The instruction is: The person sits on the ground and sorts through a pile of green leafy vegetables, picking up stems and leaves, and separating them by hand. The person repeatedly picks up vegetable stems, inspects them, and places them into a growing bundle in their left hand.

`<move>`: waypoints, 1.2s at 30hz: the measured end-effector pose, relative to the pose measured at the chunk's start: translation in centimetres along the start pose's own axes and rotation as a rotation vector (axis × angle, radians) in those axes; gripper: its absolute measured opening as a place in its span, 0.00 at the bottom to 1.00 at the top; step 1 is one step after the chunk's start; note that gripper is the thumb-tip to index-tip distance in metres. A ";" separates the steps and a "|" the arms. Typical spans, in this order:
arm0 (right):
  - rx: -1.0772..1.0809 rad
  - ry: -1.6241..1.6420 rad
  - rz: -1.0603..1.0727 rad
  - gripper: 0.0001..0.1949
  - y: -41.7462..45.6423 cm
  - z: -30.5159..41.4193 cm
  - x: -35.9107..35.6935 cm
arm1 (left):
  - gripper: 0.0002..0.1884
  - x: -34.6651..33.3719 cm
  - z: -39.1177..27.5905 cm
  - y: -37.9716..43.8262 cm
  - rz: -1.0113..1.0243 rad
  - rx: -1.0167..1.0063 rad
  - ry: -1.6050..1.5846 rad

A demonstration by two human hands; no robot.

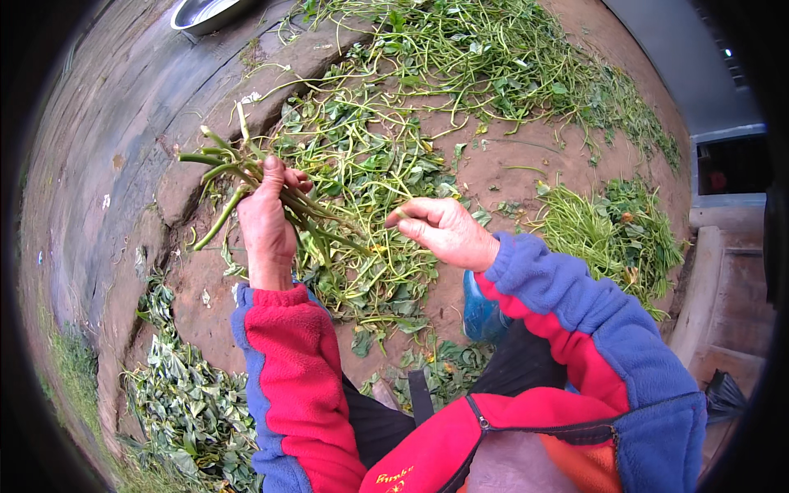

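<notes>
My left hand [271, 212] grips a bundle of thick green leaf stalks [228, 163], whose cut ends fan out to the left above the ground. To its right, my right hand [441, 228] is closed with thumb and forefinger pinched together on what looks like a small bit of green stem [402, 212]. Whether that bit joins a longer strand is hard to tell. Beneath both hands a loose heap of leafy vines [376, 166] lies on the bare earth.
A bigger vine pile [493, 55] spreads at the top. Trimmed stalks [579, 215] with leaves lie at right, wilted leaves [191, 407] at lower left. A metal basin [206, 15] stands on the paving at upper left. A stone edge [290, 74] runs between paving and soil.
</notes>
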State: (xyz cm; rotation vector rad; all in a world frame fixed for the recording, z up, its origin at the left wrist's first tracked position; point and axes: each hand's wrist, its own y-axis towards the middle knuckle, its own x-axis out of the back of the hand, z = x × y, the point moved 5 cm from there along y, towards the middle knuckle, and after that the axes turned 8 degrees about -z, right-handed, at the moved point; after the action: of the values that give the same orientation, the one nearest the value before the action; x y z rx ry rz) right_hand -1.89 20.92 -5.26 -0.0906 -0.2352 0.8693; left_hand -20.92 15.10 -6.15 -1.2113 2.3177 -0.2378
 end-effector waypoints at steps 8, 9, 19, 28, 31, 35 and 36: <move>-0.081 0.643 -0.186 0.09 3.7 0.6 2.3 | 0.09 -3.7 4.4 -3.0 0.279 0.080 0.293; -0.064 0.705 -0.193 0.09 4.0 0.6 2.4 | 0.08 -4.0 4.8 -3.3 0.303 0.094 0.312; -0.075 0.827 -0.116 0.10 4.8 0.9 1.8 | 0.10 -5.9 7.1 -6.2 0.365 0.179 0.364; -0.086 0.193 -0.006 0.12 5.7 -0.6 4.1 | 0.06 -3.2 2.8 -2.8 0.231 0.112 0.136; 0.023 -0.068 0.158 0.13 5.5 -2.2 3.6 | 0.10 -2.0 1.5 -1.7 0.224 0.137 0.016; 0.080 -0.223 0.391 0.14 4.1 -2.5 1.0 | 0.10 -0.4 1.1 -0.7 0.160 0.165 -0.158; 0.110 -0.239 0.411 0.12 4.1 -2.5 0.7 | 0.10 -0.1 1.0 -0.4 0.159 0.167 -0.182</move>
State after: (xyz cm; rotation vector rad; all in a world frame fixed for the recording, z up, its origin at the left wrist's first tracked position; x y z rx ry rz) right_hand -3.89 24.15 -8.29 0.0715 -0.4005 1.3021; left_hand -20.05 15.03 -6.81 -0.9229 2.1745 -0.2485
